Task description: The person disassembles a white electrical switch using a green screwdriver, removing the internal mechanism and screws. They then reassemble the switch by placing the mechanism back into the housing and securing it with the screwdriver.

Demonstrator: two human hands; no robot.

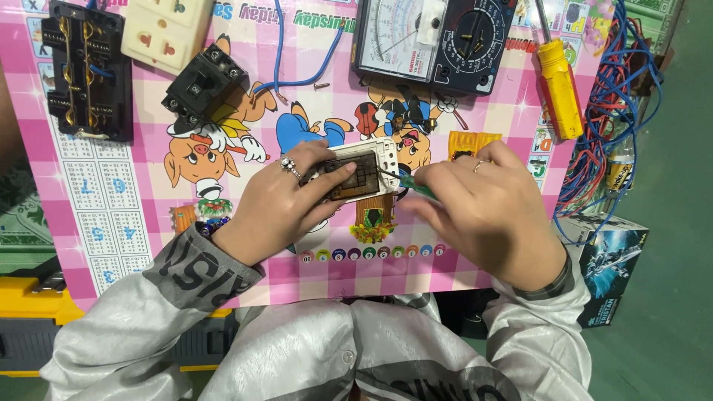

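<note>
My left hand (286,204) grips a small white switch unit (364,169), open side up so its brown inner parts show, and presses it onto the pink cartoon board (141,215). My right hand (486,212) is closed on a thin green-handled screwdriver (412,187). Its dark tip points left into the unit's right side. There are rings on both hands. Grey shiny sleeves cover my forearms.
On the board's far part lie a black knife switch (85,70), a cream socket (165,30), a black breaker (202,83), a blue wire (281,52), an analog multimeter (432,41) and a yellow screwdriver (558,85). Tangled red and blue wires (605,126) and a box (610,267) sit at right.
</note>
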